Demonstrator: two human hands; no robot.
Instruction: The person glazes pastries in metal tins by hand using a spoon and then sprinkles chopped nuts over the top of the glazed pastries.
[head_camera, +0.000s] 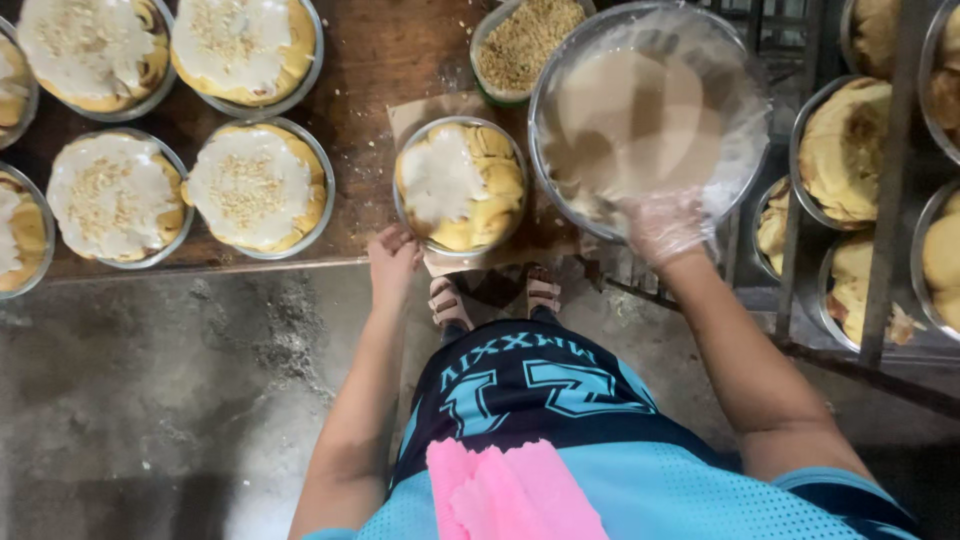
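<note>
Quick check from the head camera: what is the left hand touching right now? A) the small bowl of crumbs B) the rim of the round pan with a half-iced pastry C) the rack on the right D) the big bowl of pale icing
B: the left hand rests on the near rim of the round pan whose pastry is only partly iced; the gloved right hand is at the big icing bowl.

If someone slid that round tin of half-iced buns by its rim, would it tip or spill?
Probably not: the tin is wide, shallow and sits flat on brown paper, so it likely slides rather than tips. The white icing looks thick and may barely run. The left hand steadies its rim; the paper might drag along.
</note>
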